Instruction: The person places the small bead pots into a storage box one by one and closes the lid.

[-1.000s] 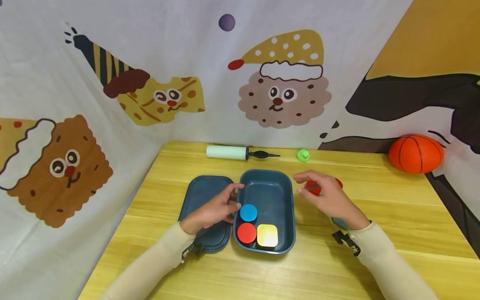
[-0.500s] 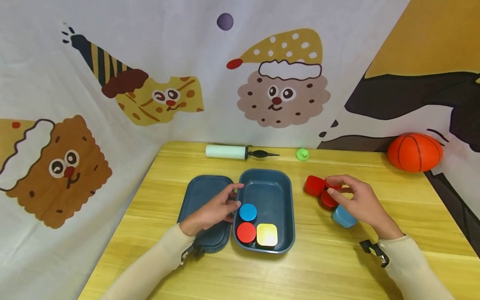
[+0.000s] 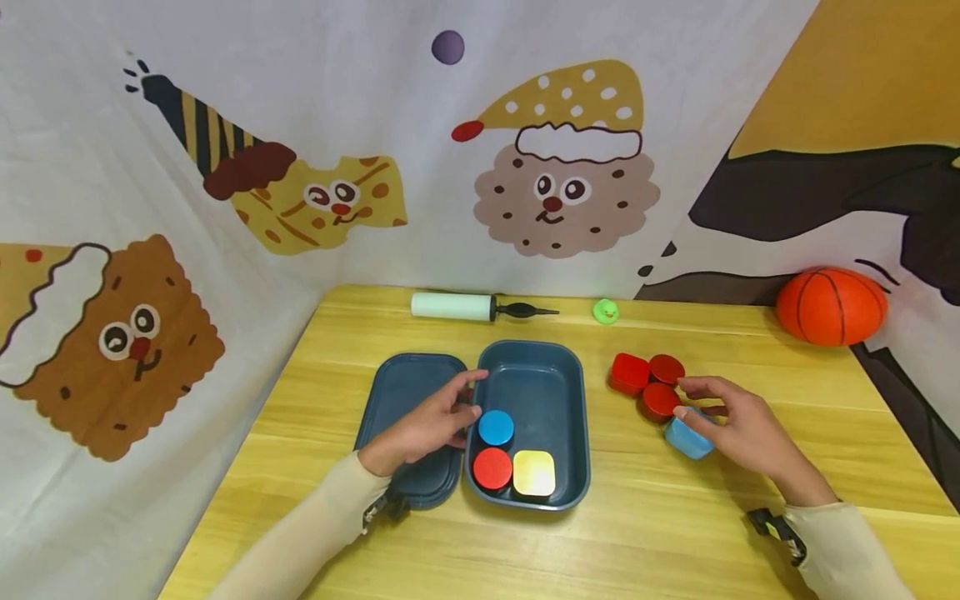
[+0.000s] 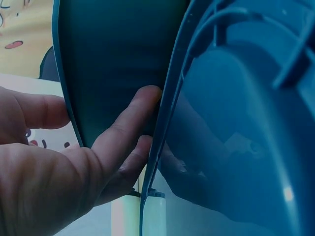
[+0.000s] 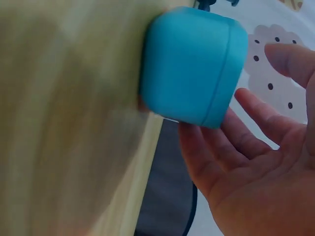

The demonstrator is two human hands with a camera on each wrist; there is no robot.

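Observation:
My left hand [image 3: 438,421] rests at the left wall of a dark blue box [image 3: 583,417]. In the left wrist view, its thumb meets the box rim [image 4: 72,115] and its loosely bent fingers lie along the outer wall. Inside the box stand a blue round jar [image 3: 497,427], a red round jar [image 3: 492,468] and a yellow square one [image 3: 534,473]. My right hand [image 3: 750,429] is spread around a light blue rounded-square container [image 3: 688,440]. In the right wrist view, the thumb is apart from that container [image 5: 192,66], while several fingertips reach behind its lower side.
A dark blue lid [image 3: 408,383] lies left of the box. Two red round jars [image 3: 660,403] and a red square one [image 3: 628,373] stand behind the light blue container. Farther back are a pale green hand pump [image 3: 453,306], a green duck [image 3: 606,312] and an orange basketball [image 3: 831,307].
My right hand has moved right and toward me, from beside the box, past the red jars, to the light blue container. The left hand has stayed at the box wall.

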